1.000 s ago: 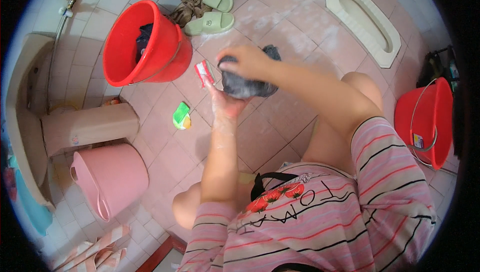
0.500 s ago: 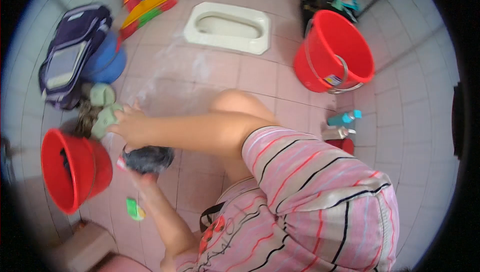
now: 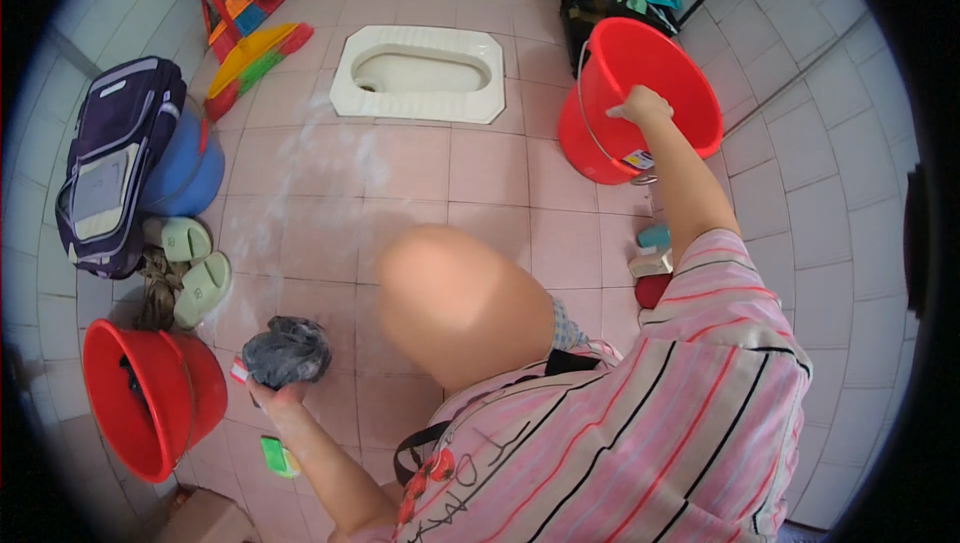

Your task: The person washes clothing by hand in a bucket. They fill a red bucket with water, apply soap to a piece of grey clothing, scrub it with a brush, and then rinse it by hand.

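My left hand (image 3: 282,398) is closed from below around a dark grey crumpled bundle (image 3: 288,351); whether it is cloth or plastic I cannot tell. A small red and white piece (image 3: 239,370) sticks out beside it, next to the fingers. My right hand (image 3: 643,105) is stretched far to the right, over the mouth of a big red bucket (image 3: 590,133). Its thumb stands apart from the fingers and nothing shows in it. The bucket's bottom is hidden from me.
At left stand a second red bucket (image 3: 205,393), pale green slippers (image 3: 203,290) and a purple backpack (image 3: 110,158) on a blue bucket (image 3: 188,175). A green sponge (image 3: 273,456) lies on the floor. Ahead are a squat toilet (image 3: 345,93) and brooms (image 3: 245,63); bottles (image 3: 655,237) stand right.
My right hand has left the dark bundle and swung across to the big red bucket. My left hand still holds the bundle, slightly lower in view. The view has shifted too.
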